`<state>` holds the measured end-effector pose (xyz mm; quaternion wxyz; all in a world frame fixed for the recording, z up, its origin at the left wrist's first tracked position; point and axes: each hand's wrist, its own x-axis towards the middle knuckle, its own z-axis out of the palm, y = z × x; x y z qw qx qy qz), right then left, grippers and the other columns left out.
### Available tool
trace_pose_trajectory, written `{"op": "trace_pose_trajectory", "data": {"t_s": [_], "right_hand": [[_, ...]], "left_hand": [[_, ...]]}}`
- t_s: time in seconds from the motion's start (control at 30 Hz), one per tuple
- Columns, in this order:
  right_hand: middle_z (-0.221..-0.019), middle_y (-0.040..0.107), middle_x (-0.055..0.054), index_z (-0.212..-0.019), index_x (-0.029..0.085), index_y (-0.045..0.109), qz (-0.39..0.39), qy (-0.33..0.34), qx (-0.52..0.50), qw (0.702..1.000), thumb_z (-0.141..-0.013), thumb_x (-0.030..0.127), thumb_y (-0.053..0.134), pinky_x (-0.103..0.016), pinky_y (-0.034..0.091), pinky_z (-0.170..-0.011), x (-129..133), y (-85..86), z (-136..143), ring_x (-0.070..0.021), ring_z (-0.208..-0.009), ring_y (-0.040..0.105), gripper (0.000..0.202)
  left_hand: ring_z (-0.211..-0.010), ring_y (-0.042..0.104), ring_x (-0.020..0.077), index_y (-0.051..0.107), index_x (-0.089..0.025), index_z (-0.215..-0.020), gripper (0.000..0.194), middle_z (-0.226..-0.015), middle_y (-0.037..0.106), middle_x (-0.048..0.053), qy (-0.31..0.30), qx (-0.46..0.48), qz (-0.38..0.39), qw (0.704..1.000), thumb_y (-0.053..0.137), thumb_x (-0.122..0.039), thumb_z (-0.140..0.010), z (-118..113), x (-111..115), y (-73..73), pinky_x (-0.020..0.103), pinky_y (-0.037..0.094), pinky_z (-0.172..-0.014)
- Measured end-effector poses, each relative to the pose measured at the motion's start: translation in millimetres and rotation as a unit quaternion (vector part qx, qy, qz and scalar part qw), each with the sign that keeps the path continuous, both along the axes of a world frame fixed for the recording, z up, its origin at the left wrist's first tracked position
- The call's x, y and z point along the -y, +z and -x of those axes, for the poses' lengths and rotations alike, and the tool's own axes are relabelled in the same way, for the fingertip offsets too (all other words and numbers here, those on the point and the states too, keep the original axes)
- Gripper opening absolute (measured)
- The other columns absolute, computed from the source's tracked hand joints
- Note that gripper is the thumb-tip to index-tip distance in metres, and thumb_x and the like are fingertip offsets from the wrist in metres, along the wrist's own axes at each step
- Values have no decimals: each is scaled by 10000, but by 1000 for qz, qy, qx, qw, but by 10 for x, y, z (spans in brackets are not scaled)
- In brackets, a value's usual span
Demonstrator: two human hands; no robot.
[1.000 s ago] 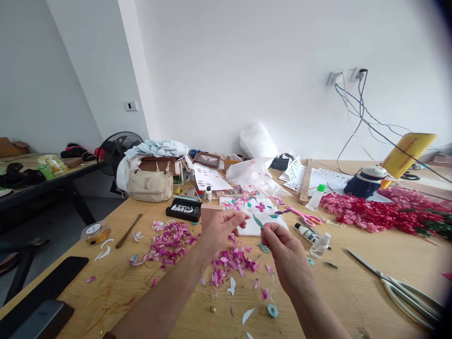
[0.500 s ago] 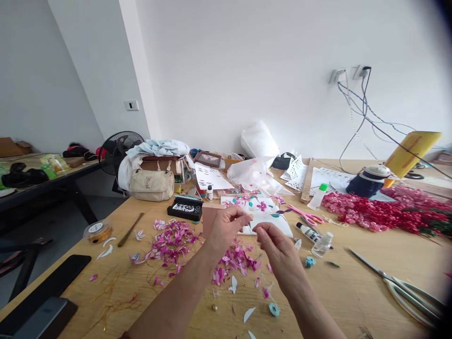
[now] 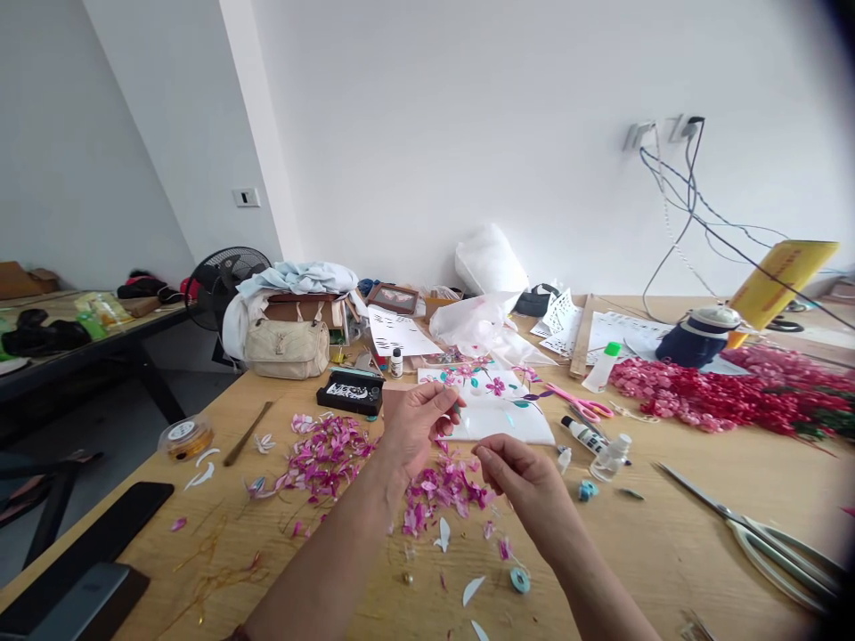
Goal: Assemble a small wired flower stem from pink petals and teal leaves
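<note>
Hovering above the wooden worktop [image 3: 668,543], both hands are working close together: the right hand [image 3: 517,476], nearer, is pinching something too thin to make out, while the left hand [image 3: 414,418], just beyond, is pinching a small teal leaf [image 3: 456,408]. Pink petals [image 3: 441,490] are lying beneath; white paper [image 3: 508,425] farther back.

Small teal leaf piece [image 3: 456,409] pinched at left hand [image 3: 415,423] fingertips, above pink petals [image 3: 441,491] scattered on wooden table [image 3: 668,552]
</note>
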<state>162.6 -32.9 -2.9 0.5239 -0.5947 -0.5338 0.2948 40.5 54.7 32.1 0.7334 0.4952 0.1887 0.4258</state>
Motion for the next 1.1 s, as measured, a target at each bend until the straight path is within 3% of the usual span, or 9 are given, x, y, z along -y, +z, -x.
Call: {"op": "trace_pose_trajectory", "data": {"t_s": [0.23, 0.37, 0.53, 0.7, 0.87, 0.9, 0.97, 1.1], "right_hand": [[-527, 520, 26, -732, 195, 590, -51, -149, 137, 978, -810, 383, 496, -243, 330, -525, 72, 4, -34, -124, -492, 437, 224], [-566, 580, 3, -761, 205, 612, -71, -172, 195, 963, -811, 376, 473, -254, 345, -564, 76, -16, -62, -152, -541, 511, 226], [-543, 590, 5, -759, 198, 629, -51, -176, 234, 955, -826, 369, 456, -233, 364, -530, 64, -54, -173, -142, -514, 529, 252], [-533, 592, 11, -755, 195, 637, -3, -176, 257, 950, -843, 371, 431, -219, 382, -506, 100, -56, -284, -132, -498, 535, 285], [-895, 655, -59, -891, 198, 616, 74, -212, 299, 927, -822, 379, 419, -265, 401, -583, 302, -131, -589, -157, -631, 577, 276], [-872, 652, -54, -828, 207, 606, 102, -218, 311, 919, -813, 372, 426, -273, 391, -586, 381, -162, -685, -166, -639, 575, 245], [-620, 606, -30, -607, 219, 531, 175, -229, 332, 898, -769, 349, 463, -278, 334, -521, 572, -231, -889, -192, -579, 543, 219], [-486, 538, -22, -470, 226, 435, 297, -249, 347, 854, -662, 301, 546, -278, 263, -466, 1024, -338, -1214, -206, -500, 509, 234]], "left_hand": [[-604, 512, 84, 557, -123, -638, 325, -669, 543, 11, -94, -6, 3, 996, 640, -417, -749, 24, -30, -54, 207, 381, -574], [-597, 565, 112, 544, -134, -661, 352, -675, 575, 17, -112, -51, 7, 992, 639, -466, -731, 43, -26, -65, 238, 419, -593], [-509, 502, 61, 570, -123, -673, 319, -622, 562, -2, -111, -45, 12, 993, 672, -423, -718, 54, -22, -92, 185, 382, -513], [-535, 494, 38, 648, -111, -785, 264, -640, 565, -12, -105, -61, 29, 992, 741, -327, -666, 67, -23, -92, 153, 385, -524], [-500, 496, 36, 650, -109, -754, 249, -601, 569, -20, -61, -68, 45, 995, 781, -261, -606, 113, -36, -49, 143, 395, -499], [-493, 498, 36, 637, -110, -724, 239, -599, 574, -19, -53, -65, 45, 995, 781, -257, -604, 127, -42, -40, 143, 399, -494], [-479, 501, 37, 600, -113, -674, 244, -597, 585, -16, -47, -53, 46, 996, 782, -260, -603, 156, -56, -24, 142, 406, -484], [-487, 525, 54, 558, -136, -677, 282, -592, 609, -12, -21, -27, 46, 998, 784, -286, -600, 204, -86, 14, 146, 426, -484]]}}
